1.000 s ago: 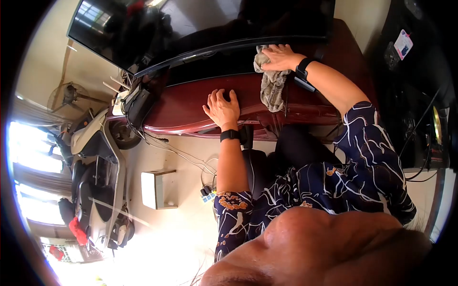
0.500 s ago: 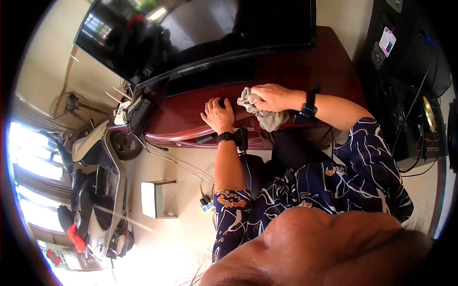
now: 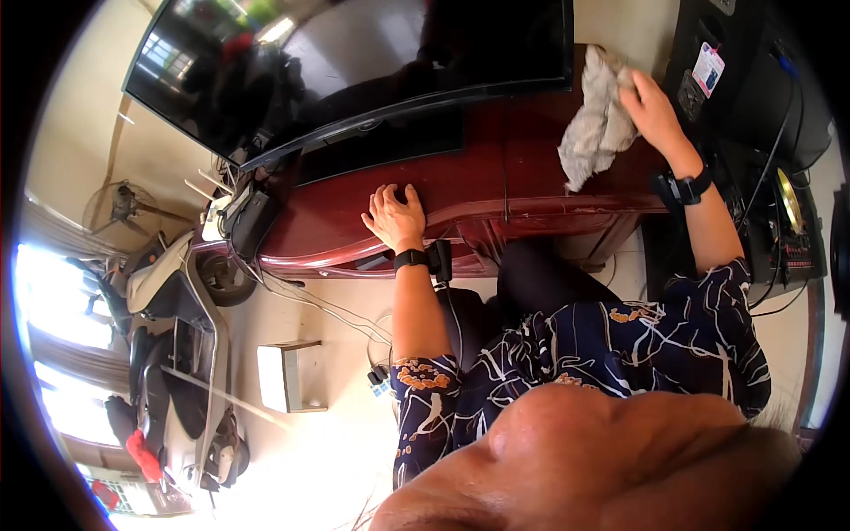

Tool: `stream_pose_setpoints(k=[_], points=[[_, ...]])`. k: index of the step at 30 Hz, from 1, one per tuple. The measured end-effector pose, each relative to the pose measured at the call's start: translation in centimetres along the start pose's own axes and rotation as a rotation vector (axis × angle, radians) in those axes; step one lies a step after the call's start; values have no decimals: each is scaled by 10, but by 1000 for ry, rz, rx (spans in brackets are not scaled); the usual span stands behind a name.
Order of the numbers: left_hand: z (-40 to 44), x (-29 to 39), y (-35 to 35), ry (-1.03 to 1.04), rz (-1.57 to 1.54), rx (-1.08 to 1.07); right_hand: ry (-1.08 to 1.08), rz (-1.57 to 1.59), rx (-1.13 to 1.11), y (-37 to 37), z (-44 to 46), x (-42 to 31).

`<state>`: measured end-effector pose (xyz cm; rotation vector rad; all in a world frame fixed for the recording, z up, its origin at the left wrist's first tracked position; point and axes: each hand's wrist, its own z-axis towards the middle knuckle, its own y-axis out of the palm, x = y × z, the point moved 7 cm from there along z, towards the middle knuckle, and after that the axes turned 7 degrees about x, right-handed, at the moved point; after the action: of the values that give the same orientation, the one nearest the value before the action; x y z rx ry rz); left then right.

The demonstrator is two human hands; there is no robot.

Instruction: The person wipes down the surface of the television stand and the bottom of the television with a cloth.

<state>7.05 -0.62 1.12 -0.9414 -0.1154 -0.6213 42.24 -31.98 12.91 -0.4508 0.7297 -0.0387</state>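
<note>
Cloth of crumpled grey fabric (image 3: 595, 124) lies upper right of frame on glossy dark-red wooden counter (image 3: 323, 212); right hand (image 3: 653, 113) grips its edge, likely to control it. Left hand (image 3: 396, 219), empty, rests palm-down mid-frame, presumably bracing.

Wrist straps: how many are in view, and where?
2. The left strap is on the wrist of the left hand, which rests on the cabinet; the right strap is behind the right hand, at the cloth. No others show.
</note>
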Motion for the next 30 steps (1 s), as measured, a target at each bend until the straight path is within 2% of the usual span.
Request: stream_pose_setpoints(k=[2, 3, 4, 8, 9, 10, 12, 13, 16, 17, 20, 22, 26, 28, 29, 30], points=[[0, -1, 2, -2, 1, -7, -469, -436, 50, -1, -30, -18], [0, -1, 2, -12, -5, -12, -461, -434, -27, 1, -41, -21], [0, -2, 2, -20, -10, -19, -354, -369, -235, 11, -50, -21], [-1, 0, 3, -11, -14, -44, -585, -373, -429, 45, -93, -39], [-1, 1, 3, -13, 5, -38, -620, -433, -412, 53, -98, -36], [0, 0, 4, -16, 24, -30, -614, -429, -412, 60, -99, -30], [-1, 0, 5, -15, 20, -27, -471, -577, -532, 84, -89, -2], [0, -1, 4, -18, 10, -19, -624, -520, -376, 86, -86, 1], [0, 1, 2, -30, 5, -32, -523, -431, -402, 91, -69, 15], [1, 1, 1, -34, 5, -29, -408, -218, -241, 79, -60, 17], [-1, 2, -1, -24, 6, -28, -66, -28, -41, 22, -12, 6], [0, 4, -2, -18, -12, -31, 110, 329, 91, -23, 16, -11], [0, 2, 1, -30, -12, -34, -175, 768, 497, -102, 54, -32], [0, 0, 3, -28, -22, -25, -55, 566, 503, -94, 53, -33], [0, 0, 3, -28, -25, -24, 24, 256, 319, -86, 50, -32], [-1, 1, 3, -28, -28, -20, 18, 255, 323, -84, 49, -13]])
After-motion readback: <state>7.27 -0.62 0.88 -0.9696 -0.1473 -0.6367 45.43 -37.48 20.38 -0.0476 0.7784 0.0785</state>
